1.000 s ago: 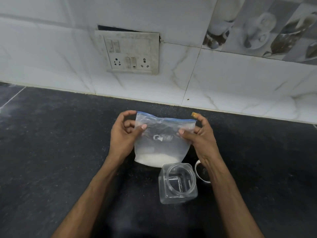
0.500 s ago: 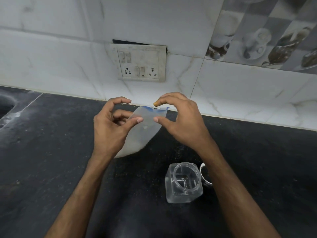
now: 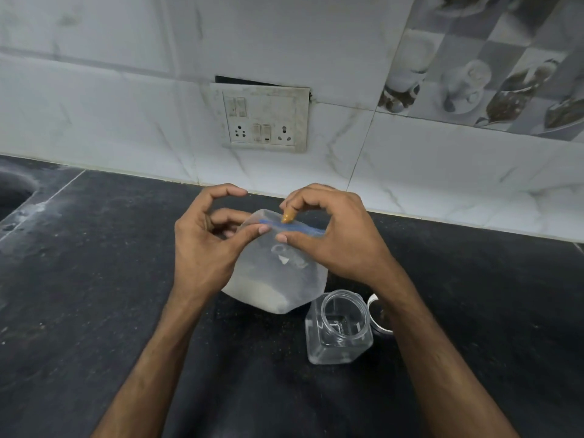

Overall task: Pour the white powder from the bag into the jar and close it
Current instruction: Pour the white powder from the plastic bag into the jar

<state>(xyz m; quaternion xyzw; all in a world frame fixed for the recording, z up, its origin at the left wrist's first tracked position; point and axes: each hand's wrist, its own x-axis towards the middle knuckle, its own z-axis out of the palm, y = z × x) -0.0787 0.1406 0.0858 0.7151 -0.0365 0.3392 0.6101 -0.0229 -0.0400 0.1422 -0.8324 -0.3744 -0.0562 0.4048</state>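
A clear zip bag (image 3: 278, 273) with a blue seal strip hangs above the black counter, white powder (image 3: 262, 295) settled in its bottom. My left hand (image 3: 205, 248) pinches the bag's top edge on the left. At the blue strip, my right hand (image 3: 335, 238) pinches the top from the right. A clear square plastic jar (image 3: 339, 330) stands open and empty on the counter, just below and right of the bag. Its lid (image 3: 377, 314) lies behind the jar, partly hidden by my right forearm.
The black stone counter (image 3: 94, 295) ends at a white tiled wall with a switch and socket plate (image 3: 262, 118). A sink edge (image 3: 15, 191) shows at the far left. White dust marks the counter near the sink.
The bag has turned from edge-on to facing me, so its powder shows again. Both hands have come closer together at the blue seal, slightly lower in view.
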